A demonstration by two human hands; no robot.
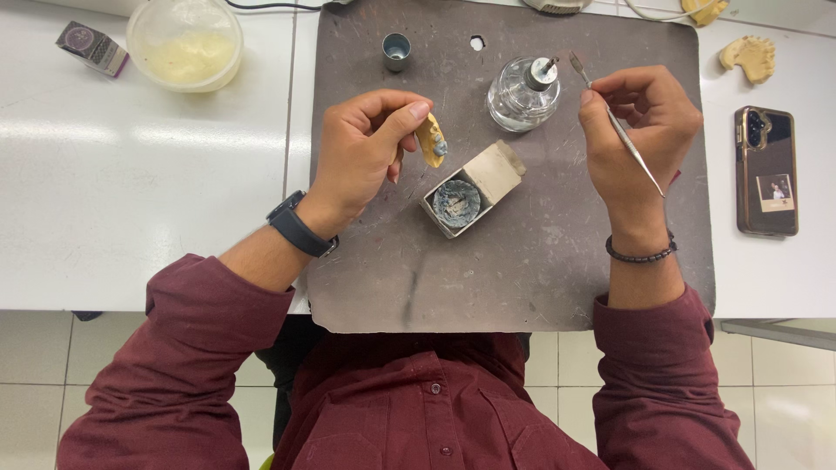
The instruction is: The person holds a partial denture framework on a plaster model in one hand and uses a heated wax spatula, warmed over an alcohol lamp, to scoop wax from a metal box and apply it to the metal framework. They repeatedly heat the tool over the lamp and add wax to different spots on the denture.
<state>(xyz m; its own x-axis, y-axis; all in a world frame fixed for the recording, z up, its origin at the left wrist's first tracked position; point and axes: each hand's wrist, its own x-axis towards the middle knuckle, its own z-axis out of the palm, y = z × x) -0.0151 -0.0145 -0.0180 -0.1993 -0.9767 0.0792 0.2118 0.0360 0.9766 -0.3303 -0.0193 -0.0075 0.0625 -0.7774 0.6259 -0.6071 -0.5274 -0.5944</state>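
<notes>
My left hand [366,152] pinches a small yellow dental model piece [430,139] with a grey-blue patch, held just above the grey mat [522,270]. My right hand [640,130] grips a thin metal carving tool [620,130], whose tip points up toward the wick of a glass spirit lamp [521,96]. Between the hands sits a small open cardboard box [475,187] with a round grey wax lump inside. A dark watch is on my left wrist and a bead bracelet on my right.
A small metal cap [396,50] stands at the mat's top. On the white table lie a lidded plastic tub [185,42], a small box [91,48], a phone [766,170] and yellow dental casts [749,57].
</notes>
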